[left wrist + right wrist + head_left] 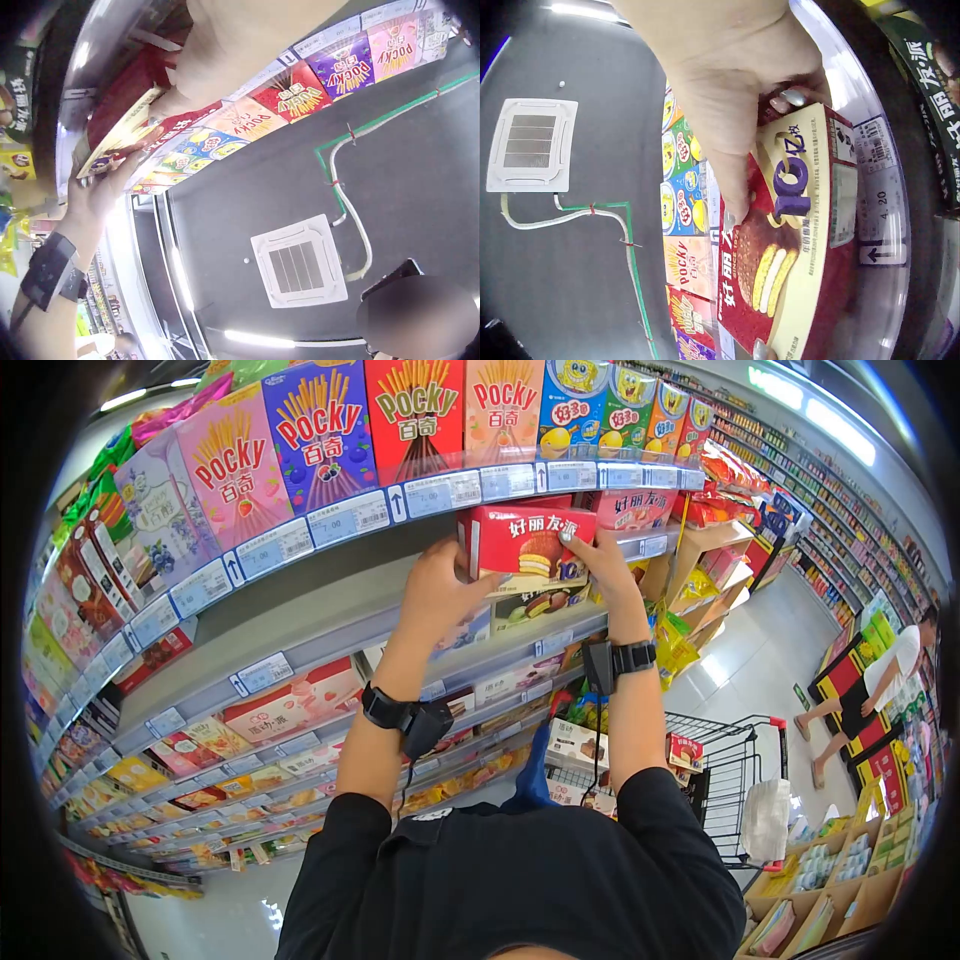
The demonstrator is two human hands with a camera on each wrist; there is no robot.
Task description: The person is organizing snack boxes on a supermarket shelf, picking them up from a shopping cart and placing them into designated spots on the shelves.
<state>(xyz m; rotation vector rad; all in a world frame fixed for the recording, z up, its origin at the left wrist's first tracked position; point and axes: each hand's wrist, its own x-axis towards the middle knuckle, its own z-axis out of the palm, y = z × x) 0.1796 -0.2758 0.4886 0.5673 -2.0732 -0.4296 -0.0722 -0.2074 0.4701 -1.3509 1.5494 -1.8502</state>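
A red box with a cake picture (535, 544) is held at the shelf, under the row of upright snack boxes. My left hand (440, 588) grips its left end. At its right end my right hand (606, 568) holds on, thumb on the front face. In the right wrist view the right hand (739, 97) wraps the end of the red box (780, 247), with a fingertip of the other hand at the lower edge. The left wrist view shows the left hand (202, 67) against the box (120, 131), partly hidden by the hand.
Pocky boxes (415, 415) line the shelf above, behind a price-label rail (445, 493). A pink box (637, 510) stands right of the red one. Lower shelves hold more boxes. A shopping cart (735, 760) with goods stands at right; a person (885, 680) is in the far aisle.
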